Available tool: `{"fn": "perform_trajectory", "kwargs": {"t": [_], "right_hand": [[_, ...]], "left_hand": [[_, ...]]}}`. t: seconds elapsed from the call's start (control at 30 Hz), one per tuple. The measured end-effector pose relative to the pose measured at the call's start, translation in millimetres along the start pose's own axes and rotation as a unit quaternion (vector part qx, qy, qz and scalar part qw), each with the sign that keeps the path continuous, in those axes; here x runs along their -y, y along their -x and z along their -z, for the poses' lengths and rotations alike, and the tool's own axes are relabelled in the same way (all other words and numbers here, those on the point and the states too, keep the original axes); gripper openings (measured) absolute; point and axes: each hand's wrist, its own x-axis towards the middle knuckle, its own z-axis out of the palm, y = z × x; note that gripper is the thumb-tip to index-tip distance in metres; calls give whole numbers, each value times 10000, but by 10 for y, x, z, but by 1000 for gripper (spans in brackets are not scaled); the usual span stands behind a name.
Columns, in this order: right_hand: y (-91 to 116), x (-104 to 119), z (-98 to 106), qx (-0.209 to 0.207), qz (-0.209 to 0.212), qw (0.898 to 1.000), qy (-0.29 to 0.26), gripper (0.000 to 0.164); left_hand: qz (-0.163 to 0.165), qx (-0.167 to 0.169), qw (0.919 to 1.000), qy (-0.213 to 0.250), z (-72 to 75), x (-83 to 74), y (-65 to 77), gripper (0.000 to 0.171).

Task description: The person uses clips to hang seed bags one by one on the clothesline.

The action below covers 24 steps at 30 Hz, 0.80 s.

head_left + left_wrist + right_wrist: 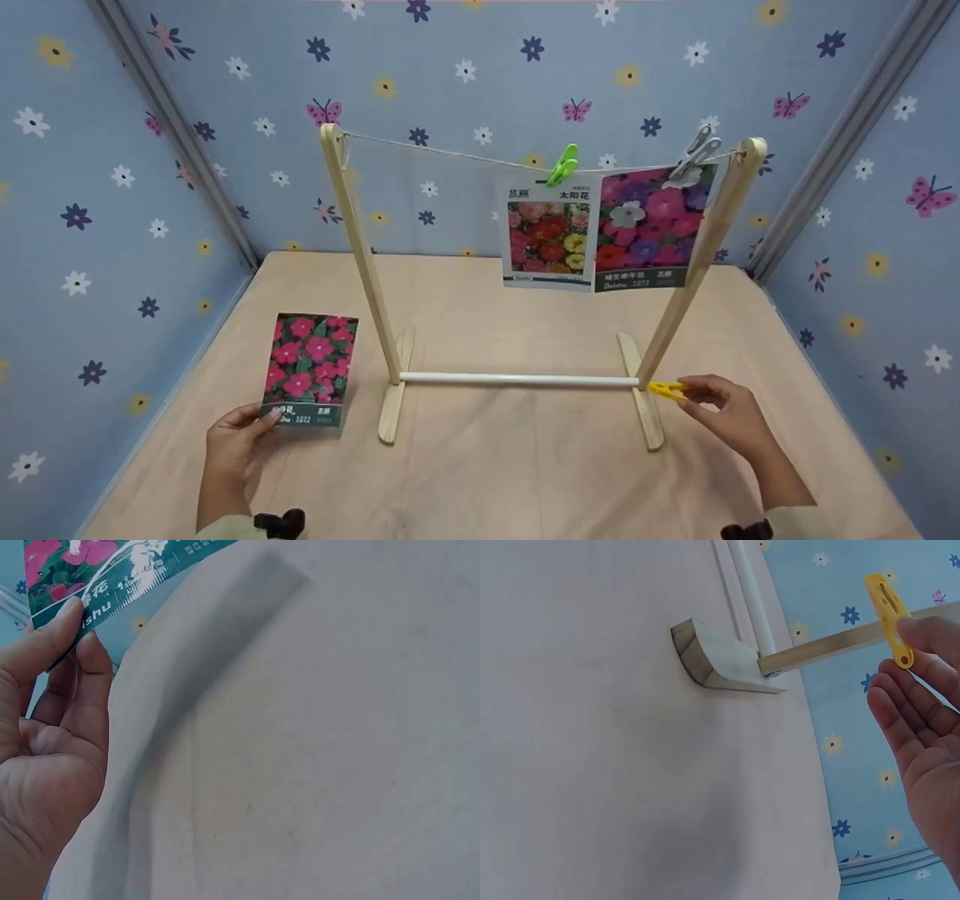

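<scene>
My left hand [234, 444] pinches the lower left corner of a seed packet [311, 360] with pink flowers, thumb on its front. The packet is held upright, left of a wooden stand. In my right hand [731, 420] is a yellow clothespin [889, 619], pinched between thumb and fingers beside the stand's right foot. A string [450, 154] runs between the stand's two posts. From it hang a white-bordered seed packet [549, 244] under a green clothespin [564, 165] and a purple-and-pink flower packet [649, 225] under a grey clothespin [697, 157].
The stand's left post [364, 262] and right post [705, 259] lean outward, joined low down by a white rod [517, 379]. Pale cloth [517, 465] covers the table. Blue flowered panels [450, 90] enclose the back and both sides.
</scene>
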Motion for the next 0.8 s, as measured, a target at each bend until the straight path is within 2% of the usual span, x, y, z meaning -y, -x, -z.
{"fn": "perform_trajectory", "kwargs": {"t": [0.1, 0.33, 0.5, 0.67, 0.8], "right_hand": [[-14, 47, -12, 37, 45, 10000, -33, 30], [-39, 163, -43, 85, -30, 10000, 12, 29], [-50, 238, -58, 110, -11, 9999, 64, 29], [-58, 271, -73, 59, 145, 9998, 122, 29], [-67, 325, -87, -41, 265, 9996, 56, 29]], "left_hand": [[-14, 151, 9993, 340, -14, -6, 20, 24], [-361, 716, 9931, 850, -31, -15, 61, 24], [-532, 970, 9897, 913, -69, -23, 94, 24], [-563, 1153, 9868, 987, -120, -44, 124, 24], [-638, 1226, 9868, 841, -175, -69, 146, 23]]}}
